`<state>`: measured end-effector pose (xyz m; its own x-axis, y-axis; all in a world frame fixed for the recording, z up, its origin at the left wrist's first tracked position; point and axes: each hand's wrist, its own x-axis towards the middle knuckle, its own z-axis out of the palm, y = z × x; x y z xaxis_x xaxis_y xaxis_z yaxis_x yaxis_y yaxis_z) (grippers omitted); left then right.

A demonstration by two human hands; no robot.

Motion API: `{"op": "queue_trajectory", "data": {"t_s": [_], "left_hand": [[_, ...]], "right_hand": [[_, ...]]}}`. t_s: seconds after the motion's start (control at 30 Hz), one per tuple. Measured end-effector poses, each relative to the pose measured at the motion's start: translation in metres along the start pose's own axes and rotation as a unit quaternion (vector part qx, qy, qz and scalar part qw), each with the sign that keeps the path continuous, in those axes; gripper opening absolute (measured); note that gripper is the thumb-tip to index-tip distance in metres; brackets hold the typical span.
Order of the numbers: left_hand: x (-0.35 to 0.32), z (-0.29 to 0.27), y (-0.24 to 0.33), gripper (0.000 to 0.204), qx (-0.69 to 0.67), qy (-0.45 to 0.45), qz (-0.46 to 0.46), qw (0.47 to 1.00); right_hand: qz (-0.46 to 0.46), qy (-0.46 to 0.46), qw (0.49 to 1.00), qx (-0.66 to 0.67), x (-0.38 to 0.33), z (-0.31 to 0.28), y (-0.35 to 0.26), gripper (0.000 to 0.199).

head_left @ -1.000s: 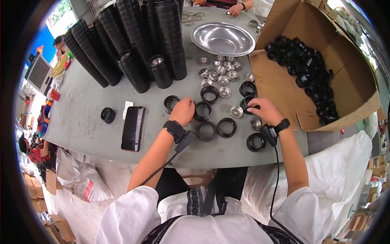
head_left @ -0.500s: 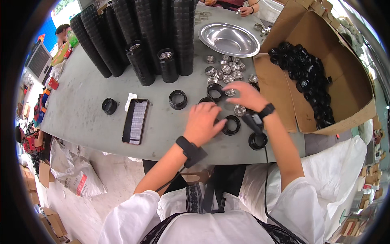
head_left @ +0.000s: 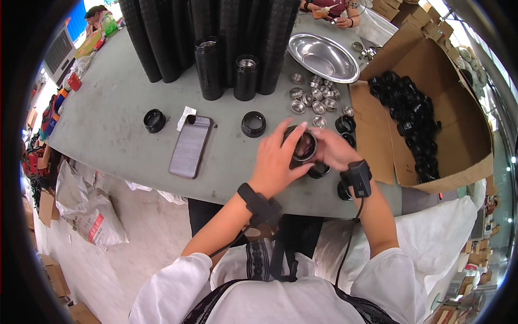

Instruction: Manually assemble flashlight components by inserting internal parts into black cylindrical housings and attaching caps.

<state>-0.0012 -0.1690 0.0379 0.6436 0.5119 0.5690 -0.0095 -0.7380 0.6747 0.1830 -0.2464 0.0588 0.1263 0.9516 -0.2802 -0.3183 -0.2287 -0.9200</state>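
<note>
Both hands grip a black ring (head_left: 309,153), held tilted above the table with its opening turned toward me. Around its left side curl the fingers and thumb of my left hand (head_left: 272,164). My right hand (head_left: 333,151) closes on it from the right, and the wrist wears a black band with a small box. Just under my hands another black ring (head_left: 319,171) is partly covered. Several small silver metal cups (head_left: 319,107) lie beyond my hands. A separate black ring (head_left: 253,125) sits left of them, and another black ring (head_left: 155,121) is farther left.
Tall stacks of black rings (head_left: 209,75) stand at the back. A steel basin (head_left: 324,56) is behind the cups. At right, an open cardboard box (head_left: 458,124) holds many black rings. A phone (head_left: 191,147) lies on the grey table (head_left: 108,116). Another person's hands (head_left: 342,21) work across the table.
My hands were apart, reaching over the rings and cups; now they have come together around a black ring lifted off the table. The view has shifted slightly.
</note>
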Motion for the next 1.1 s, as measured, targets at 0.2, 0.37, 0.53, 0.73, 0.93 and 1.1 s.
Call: {"op": "queue_trajectory", "data": {"t_s": [0.2,0.37,0.53,0.73,0.93,1.1], "left_hand": [[-0.011,-0.022,-0.015,0.067,-0.134,-0.022,-0.029,0.99],[-0.056,-0.028,-0.063,0.07,0.174,-0.062,-0.141,0.973],[-0.061,-0.02,-0.06,0.078,0.172,-0.078,-0.112,0.976],[-0.058,-0.024,-0.059,0.086,0.157,-0.067,-0.131,0.976],[-0.054,-0.019,-0.06,0.079,0.17,-0.074,-0.117,0.976],[-0.056,-0.027,-0.055,0.072,0.186,-0.066,-0.153,0.968]], "right_hand": [[0.008,0.074,0.992,-0.101,-0.03,0.026,-0.004,0.034],[-0.176,0.367,0.834,-0.373,-0.069,-0.076,-0.003,0.042],[-0.148,0.613,0.592,-0.502,-0.135,-0.201,0.006,0.046],[-0.118,0.645,0.558,-0.509,-0.157,-0.238,0.024,0.066],[-0.096,0.607,0.575,-0.54,-0.127,-0.31,0.007,0.079],[-0.041,0.623,0.527,-0.576,-0.089,-0.382,-0.016,0.084]]}}
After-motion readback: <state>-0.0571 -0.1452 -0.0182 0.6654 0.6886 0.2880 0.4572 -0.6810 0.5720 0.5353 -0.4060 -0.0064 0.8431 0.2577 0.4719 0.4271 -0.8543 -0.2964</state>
